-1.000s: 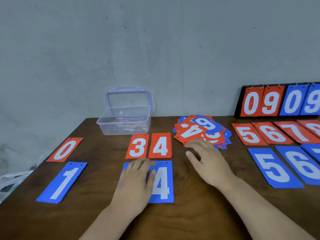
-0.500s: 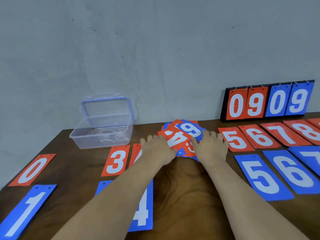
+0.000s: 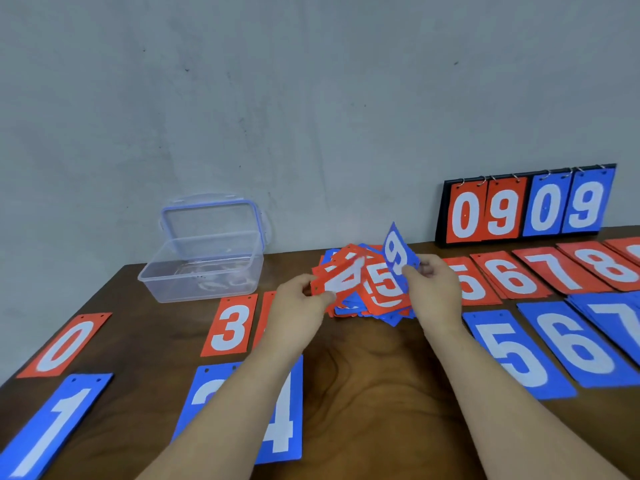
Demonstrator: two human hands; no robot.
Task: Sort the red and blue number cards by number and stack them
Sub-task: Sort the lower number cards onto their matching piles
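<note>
Two cards flat by the left edge of the brown wooden desk (image 3: 363, 375): a red card with a white 0 (image 3: 65, 344), and nearer the front edge a blue card with a white 1 (image 3: 52, 427). Further right, toward the back edge, a clear plastic box (image 3: 201, 275) with its lid tipped up. Next, a red card with a white 3 (image 3: 230, 325) and, by the front edge, a blue card with a white 4 (image 3: 282, 420), partly under the left forearm. Mid-desk, left hand (image 3: 298, 301) pinching a red card with a white 4 (image 3: 341, 277) by its corner, just above the loose pile of red and blue cards (image 3: 377, 306). Right hand (image 3: 434, 287) gripping a blue card reading 9 as held (image 3: 397, 254), tilted up over the same pile. Right of the hands, two flat rows: red stacks (image 3: 512, 277) showing 5 to 8 behind, blue stacks (image 3: 512, 355) from 5 upward in front. At the back right corner, a black flip scoreboard (image 3: 526, 206), upright.
</note>
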